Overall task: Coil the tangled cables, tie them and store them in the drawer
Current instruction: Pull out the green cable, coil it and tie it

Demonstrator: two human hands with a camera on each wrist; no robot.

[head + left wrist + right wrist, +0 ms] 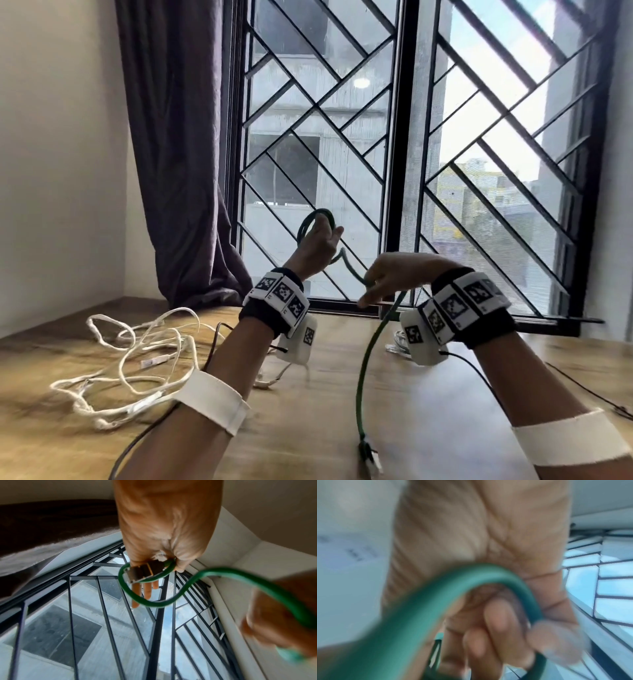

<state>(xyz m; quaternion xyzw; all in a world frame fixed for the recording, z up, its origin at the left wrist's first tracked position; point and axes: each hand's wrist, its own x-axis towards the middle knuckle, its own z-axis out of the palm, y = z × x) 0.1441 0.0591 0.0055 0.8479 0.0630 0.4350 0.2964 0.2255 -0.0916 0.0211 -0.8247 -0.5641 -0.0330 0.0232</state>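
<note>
A green cable (364,363) runs between both raised hands above the wooden table (428,394). My left hand (320,245) is held up near the window with a small loop of the cable over it. In the left wrist view its thumb pins the cable's plug (139,572) and the loop (150,603) against the hand (164,545), with the fingers straight. My right hand (383,279) pinches the cable lower down, and its curled fingers (498,615) wrap the cable (453,582). The free end hangs to a second plug (369,454) near the table's front. No drawer is in view.
A tangle of white cables (137,359) lies on the left of the table. More pale cable (397,342) shows behind my right wrist. A dark curtain (185,171) and a barred window (411,137) stand at the table's far edge. Thin black wires trail from both wrist cameras.
</note>
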